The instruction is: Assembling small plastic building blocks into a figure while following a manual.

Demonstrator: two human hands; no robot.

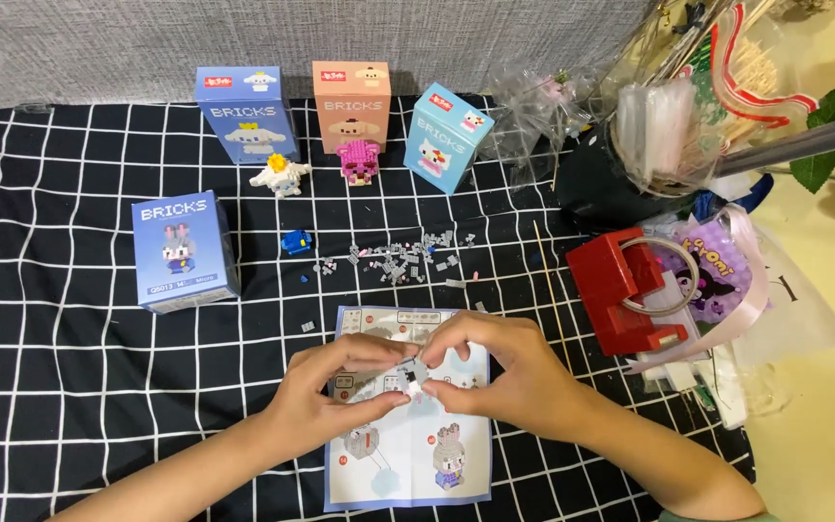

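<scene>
Black cloth with a white grid covers the worktop [70,387], and a grey wall stands behind it. Low in the middle of the frame, both hands meet over an instruction sheet [408,474]. The left hand [326,396] and the right hand [500,372] are closed with their fingertips on a small grey-and-white brick piece [416,379], held just above the sheet.

By my judgement the build is at an early stage: the piece is still tiny, and many loose grey bricks [398,263] lie scattered in the centre, with a small blue piece [296,241] to their left. Two finished figures, a white figure [280,176] and a pink figure [359,160], stand before three boxes in the upper middle. A fourth blue box [184,251] stands at the left. A red holder [625,290] lies at the right.
</scene>
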